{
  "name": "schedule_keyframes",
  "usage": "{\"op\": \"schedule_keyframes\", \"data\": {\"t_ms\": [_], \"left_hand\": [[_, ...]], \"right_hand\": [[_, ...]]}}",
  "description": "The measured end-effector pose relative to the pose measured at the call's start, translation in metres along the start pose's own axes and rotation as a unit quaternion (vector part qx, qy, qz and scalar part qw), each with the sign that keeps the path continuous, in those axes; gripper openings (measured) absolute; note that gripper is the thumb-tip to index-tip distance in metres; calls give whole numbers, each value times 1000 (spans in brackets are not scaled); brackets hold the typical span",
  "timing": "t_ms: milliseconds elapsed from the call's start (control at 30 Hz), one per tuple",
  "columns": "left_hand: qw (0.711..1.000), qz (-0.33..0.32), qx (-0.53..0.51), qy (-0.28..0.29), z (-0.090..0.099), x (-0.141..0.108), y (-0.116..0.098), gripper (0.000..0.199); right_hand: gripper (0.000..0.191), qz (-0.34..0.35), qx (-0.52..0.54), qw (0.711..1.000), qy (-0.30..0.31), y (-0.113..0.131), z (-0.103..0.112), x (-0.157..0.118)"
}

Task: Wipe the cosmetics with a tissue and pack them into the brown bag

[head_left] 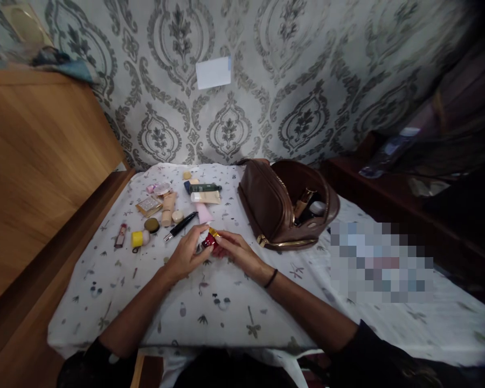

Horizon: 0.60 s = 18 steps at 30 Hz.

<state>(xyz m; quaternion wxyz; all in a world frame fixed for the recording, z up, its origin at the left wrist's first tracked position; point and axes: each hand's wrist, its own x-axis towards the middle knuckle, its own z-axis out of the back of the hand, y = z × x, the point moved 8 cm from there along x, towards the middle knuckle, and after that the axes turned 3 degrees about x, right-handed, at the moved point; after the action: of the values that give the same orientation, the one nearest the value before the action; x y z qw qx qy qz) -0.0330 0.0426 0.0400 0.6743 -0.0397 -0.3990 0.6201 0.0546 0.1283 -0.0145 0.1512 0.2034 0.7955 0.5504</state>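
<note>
A grey patterned wall [234, 32] with a white card [213, 74] on it rises behind a table spread with a printed white cloth [234, 334]. Near the middle of the table, just above the cloth, is a small red bottle [209, 241] with a gold top. The left hand [188, 252] grips it from one side and the right hand [238, 252] from the other, the right fingers at the gold part; both grips are closed on it.

The cloth stretches between the forearms from the hands to the table's near edge, where it hangs over. A wooden cabinet [44, 178] borders the table on the left, and a dark red ledge [351, 180] carrying a plastic bottle [390, 153] borders it at the far right.

Just beyond the left hand lies a black tube [181, 226] with a silver end, set at a slant, and near it a pink tube [203, 212]. Farther back, a cream tube [206, 198] lies in front of a dark green tube [205, 188]. To the left are a beige tube [167, 210], a pale round jar [178, 216], a dark round jar [151, 224], a yellow bottle [137, 238] and a flat gold case [149, 205].

Right of the hands, well apart from the cabinet, sits a brown bag [262, 199], unzipped, with a gold-trimmed brown container [304, 203] and a pale round item [318, 208] inside; its deeper contents are too dark to tell. A blurred-out patch [382, 264] covers part of the cloth beside it.
</note>
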Motion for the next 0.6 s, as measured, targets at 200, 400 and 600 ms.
{"op": "schedule_keyframes", "data": {"t_ms": [200, 400, 600], "left_hand": [[998, -51, 43, 19, -4, -3, -15, 43], [989, -128, 78, -20, -4, -10, -25, 48], [988, -96, 103, -66, -5, -5, -19, 53]], "right_hand": [[57, -11, 19, 1000, 0, 0, -1, 0], [62, -34, 56, 998, 18, -5, -4, 0], [69, -31, 90, 995, 11, 1, -3, 0]]}}
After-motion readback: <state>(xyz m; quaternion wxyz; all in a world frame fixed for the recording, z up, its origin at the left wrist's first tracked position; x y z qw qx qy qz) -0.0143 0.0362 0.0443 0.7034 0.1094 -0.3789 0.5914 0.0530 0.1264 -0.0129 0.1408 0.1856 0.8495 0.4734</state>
